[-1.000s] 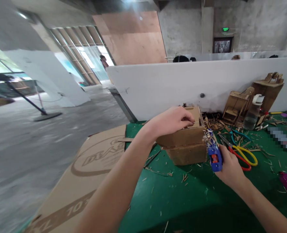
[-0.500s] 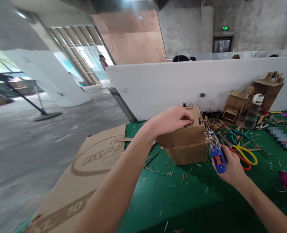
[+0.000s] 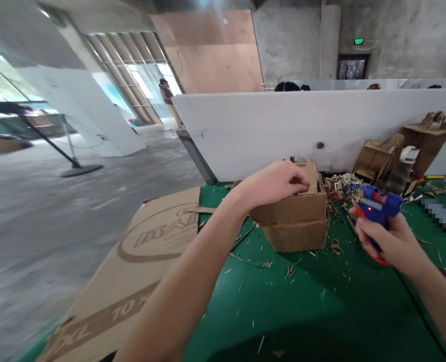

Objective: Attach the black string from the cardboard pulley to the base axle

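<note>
A brown cardboard box (image 3: 296, 236) stands on the green tabletop in the middle, its corrugated edge showing at the right. Over its top rests my left hand (image 3: 281, 182), fingers bent and pressed together against the upper panel. What they pinch, if anything, is hidden beneath them. To the right of the box, my right hand (image 3: 386, 241) is wrapped around the grip of a blue hot glue gun (image 3: 377, 205) with a small red light lit. The gun's nozzle points left, towards the box, with stringy glue and scraps about its tip, apart from the box.
A large flat cardboard sheet (image 3: 162, 241) lies at the left. Behind the glue gun are cardboard models (image 3: 377, 156), a clear water bottle (image 3: 399, 168) and cardboard scraps. Partly hidden scissors lie under my right hand. A white partition (image 3: 253, 136) borders the table's back.
My right hand has drawn the glue gun away from the box's side, to the right and upward, turning it sideways. My left hand stays on the box top. The view has shifted slightly.
</note>
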### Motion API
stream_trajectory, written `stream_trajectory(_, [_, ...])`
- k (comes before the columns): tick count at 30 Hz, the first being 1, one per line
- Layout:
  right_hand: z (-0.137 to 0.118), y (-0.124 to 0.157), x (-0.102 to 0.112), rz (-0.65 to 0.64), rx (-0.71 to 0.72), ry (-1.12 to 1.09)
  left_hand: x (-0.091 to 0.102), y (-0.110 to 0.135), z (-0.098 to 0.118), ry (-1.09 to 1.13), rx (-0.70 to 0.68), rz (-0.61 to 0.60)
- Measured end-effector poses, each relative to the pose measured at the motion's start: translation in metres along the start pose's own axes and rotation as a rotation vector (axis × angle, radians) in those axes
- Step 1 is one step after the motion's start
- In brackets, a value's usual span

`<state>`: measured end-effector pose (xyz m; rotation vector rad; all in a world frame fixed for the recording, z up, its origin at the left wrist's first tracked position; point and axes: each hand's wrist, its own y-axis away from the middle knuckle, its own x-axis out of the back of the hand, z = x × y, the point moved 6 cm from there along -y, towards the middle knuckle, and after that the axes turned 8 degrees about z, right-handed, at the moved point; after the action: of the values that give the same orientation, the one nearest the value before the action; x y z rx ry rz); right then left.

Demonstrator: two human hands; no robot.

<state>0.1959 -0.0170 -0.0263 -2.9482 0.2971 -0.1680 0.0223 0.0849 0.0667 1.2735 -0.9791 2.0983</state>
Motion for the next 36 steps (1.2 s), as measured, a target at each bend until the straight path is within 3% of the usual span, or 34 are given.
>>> stream_trajectory(2, [-0.016, -0.004, 0.005, -0.081, -0.047, 0.048, 0.0, -0.001, 0.0, -0.002, -0.004, -0.006])
stream_trajectory(7, [-0.042, -0.005, 0.02, -0.072, -0.082, 0.208, -0.002, -0.003, -0.007, -0.011, 0.046, -0.02])
stream_trajectory(13, [-0.056, 0.001, 0.016, -0.12, -0.102, 0.381, -0.003, -0.006, -0.008, 0.016, 0.005, -0.026])
stream_trajectory(22, [-0.079, -0.02, 0.016, -0.247, -0.041, 0.692, -0.004, -0.011, -0.013, 0.038, 0.079, -0.085])
stream_trajectory(36, [-0.091, -0.029, 0.004, -0.256, -0.033, 0.828, -0.004, -0.013, -0.01, 0.021, 0.069, -0.103])
